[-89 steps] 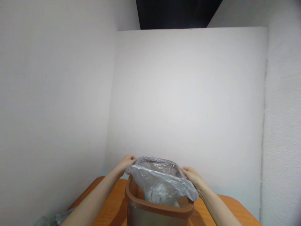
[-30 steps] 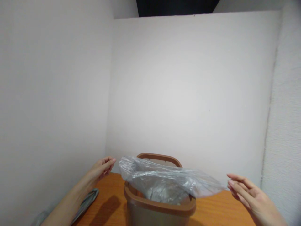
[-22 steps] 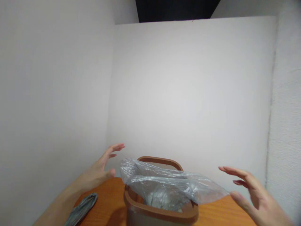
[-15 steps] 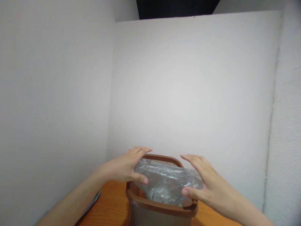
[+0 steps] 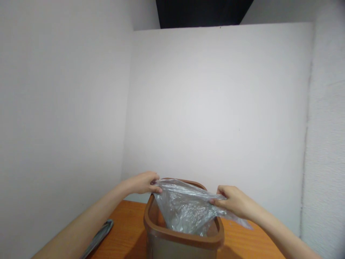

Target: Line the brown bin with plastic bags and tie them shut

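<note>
Since the frame just before, both hands have closed from flat, open palms onto the bag, and its top edge now stretches between them instead of lying flat across the bin. The left hand (image 5: 142,182) is curled, pinching the clear plastic bag (image 5: 185,208) between fingers and thumb just above the bin's left corner. The right hand (image 5: 233,201) is also mostly closed, gripping the bag's far edge over the bin's right side, and a loose flap hangs out beyond it. The middle of the bag sags down into the brown plastic bin (image 5: 183,250), which stands upright on the orange wooden table (image 5: 126,230). A folded grey item (image 5: 99,233) lies flat on the table, left of the bin and under the left forearm. A white wall (image 5: 215,108) rises behind the table.
</note>
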A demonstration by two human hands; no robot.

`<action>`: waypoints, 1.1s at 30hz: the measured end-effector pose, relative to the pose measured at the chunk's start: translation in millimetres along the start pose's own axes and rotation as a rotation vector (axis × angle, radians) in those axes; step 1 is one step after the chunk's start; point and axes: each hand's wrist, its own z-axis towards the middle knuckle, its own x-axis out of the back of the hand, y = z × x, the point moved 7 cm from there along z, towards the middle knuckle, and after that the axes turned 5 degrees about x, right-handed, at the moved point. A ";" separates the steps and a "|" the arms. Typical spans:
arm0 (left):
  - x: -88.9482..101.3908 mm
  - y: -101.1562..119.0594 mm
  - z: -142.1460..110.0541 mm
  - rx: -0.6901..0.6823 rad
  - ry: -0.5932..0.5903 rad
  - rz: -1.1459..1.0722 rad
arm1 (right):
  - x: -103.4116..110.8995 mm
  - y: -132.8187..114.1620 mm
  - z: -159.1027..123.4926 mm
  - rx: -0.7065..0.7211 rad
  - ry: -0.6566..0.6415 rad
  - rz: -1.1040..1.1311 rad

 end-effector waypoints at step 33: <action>-17.8 0.3 7.0 0.303 0.111 -1.027 | -12.0 0.2 6.1 -0.137 -0.183 0.902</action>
